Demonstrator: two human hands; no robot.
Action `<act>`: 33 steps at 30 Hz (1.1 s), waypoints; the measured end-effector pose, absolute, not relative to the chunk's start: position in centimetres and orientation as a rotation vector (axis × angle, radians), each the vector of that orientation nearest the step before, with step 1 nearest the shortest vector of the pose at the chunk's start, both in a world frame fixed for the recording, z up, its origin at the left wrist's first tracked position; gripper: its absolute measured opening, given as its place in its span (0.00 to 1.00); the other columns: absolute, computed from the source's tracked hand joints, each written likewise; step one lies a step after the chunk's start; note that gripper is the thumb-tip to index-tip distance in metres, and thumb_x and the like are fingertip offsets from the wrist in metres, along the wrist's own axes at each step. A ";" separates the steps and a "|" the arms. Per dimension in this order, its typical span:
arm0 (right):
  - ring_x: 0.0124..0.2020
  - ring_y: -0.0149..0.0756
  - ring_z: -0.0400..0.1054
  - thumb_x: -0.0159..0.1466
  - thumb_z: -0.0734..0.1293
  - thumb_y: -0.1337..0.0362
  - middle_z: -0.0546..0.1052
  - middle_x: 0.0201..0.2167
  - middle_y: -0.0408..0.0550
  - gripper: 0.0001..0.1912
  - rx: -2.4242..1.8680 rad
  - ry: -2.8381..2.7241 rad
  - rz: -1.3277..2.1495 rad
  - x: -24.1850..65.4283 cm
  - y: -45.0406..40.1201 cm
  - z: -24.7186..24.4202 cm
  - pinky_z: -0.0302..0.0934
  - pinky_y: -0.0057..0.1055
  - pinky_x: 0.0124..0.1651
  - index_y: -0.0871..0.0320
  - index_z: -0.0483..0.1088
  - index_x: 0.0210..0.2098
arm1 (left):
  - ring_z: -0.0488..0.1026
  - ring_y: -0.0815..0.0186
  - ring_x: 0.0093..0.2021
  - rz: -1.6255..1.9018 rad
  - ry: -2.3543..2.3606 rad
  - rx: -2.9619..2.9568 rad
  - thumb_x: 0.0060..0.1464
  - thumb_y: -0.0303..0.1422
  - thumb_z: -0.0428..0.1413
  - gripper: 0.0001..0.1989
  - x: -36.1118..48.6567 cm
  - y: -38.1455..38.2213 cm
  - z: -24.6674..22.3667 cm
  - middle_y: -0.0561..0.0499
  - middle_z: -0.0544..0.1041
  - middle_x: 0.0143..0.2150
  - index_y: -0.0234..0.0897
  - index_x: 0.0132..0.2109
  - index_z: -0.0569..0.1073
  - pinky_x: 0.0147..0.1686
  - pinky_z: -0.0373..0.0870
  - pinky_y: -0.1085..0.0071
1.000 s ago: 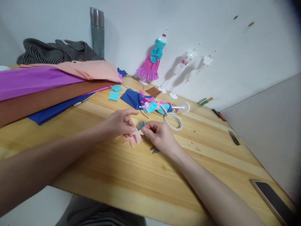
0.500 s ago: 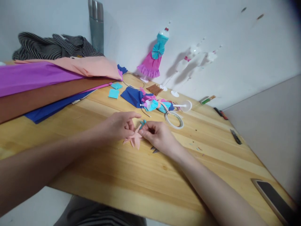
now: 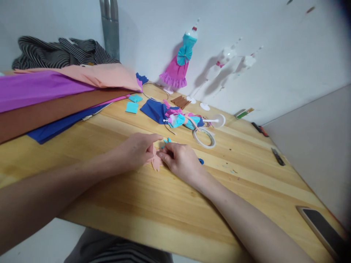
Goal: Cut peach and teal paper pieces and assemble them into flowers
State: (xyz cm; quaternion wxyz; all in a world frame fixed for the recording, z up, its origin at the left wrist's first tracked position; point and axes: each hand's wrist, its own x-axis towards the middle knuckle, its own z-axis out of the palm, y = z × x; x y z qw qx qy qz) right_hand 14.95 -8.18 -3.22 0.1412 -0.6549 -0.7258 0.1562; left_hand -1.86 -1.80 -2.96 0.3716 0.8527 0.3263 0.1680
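Low over the wooden table (image 3: 131, 204), a peach crepe-paper flower (image 3: 155, 163) with pointed petals sits between my two hands. My left hand (image 3: 137, 149) pinches its left side, the index finger stretched out above. The thumb and fingers of my right hand (image 3: 178, 159) close on the flower's right side. Just beyond the fingertips is a small turquoise paper piece (image 3: 167, 140), partly covered by my right hand. A blue loop (image 3: 201, 161), perhaps a scissors handle, pokes out behind my right hand.
Past my hands lie a white tape roll (image 3: 203, 138), a doll form in turquoise paper (image 3: 177, 120) and navy paper (image 3: 153, 110). Folded crepe sheets (image 3: 49, 106) fill the left. A dressed form (image 3: 179, 62) stands by the wall. At right are a cutter (image 3: 278, 157) and a phone (image 3: 320, 228).
My fingers have drawn closer around the peach flower, which shows less of its petals. My right hand has shifted slightly left, hiding the dark blades and uncovering the blue loop.
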 end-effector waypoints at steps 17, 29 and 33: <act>0.29 0.38 0.70 0.63 0.64 0.63 0.79 0.29 0.51 0.08 -1.891 -2.203 0.277 15.0 -8.2 -3.7 0.49 0.30 0.29 0.58 0.69 0.28 | 0.70 0.64 0.28 0.460 0.912 2.249 0.53 0.29 0.50 0.22 -2.3 -1.7 -2.0 0.50 0.75 0.27 0.29 0.55 0.71 0.32 0.63 0.70; 0.26 0.35 0.68 0.63 0.64 0.63 0.77 0.25 0.48 0.10 -1.875 -2.175 0.287 14.8 -8.2 -3.4 0.49 0.28 0.29 0.57 0.68 0.26 | 0.67 0.70 0.24 0.706 1.112 2.269 0.51 0.29 0.50 0.18 -3.0 -0.5 -1.2 0.55 0.72 0.24 0.32 0.49 0.75 0.30 0.62 0.73; 0.25 0.34 0.66 0.63 0.64 0.63 0.76 0.24 0.47 0.11 -1.859 -2.164 0.311 14.9 -8.1 -3.5 0.49 0.28 0.29 0.58 0.67 0.25 | 0.69 0.70 0.26 0.698 1.103 2.243 0.51 0.28 0.50 0.19 -3.1 -0.6 -1.4 0.54 0.74 0.25 0.33 0.50 0.75 0.31 0.64 0.73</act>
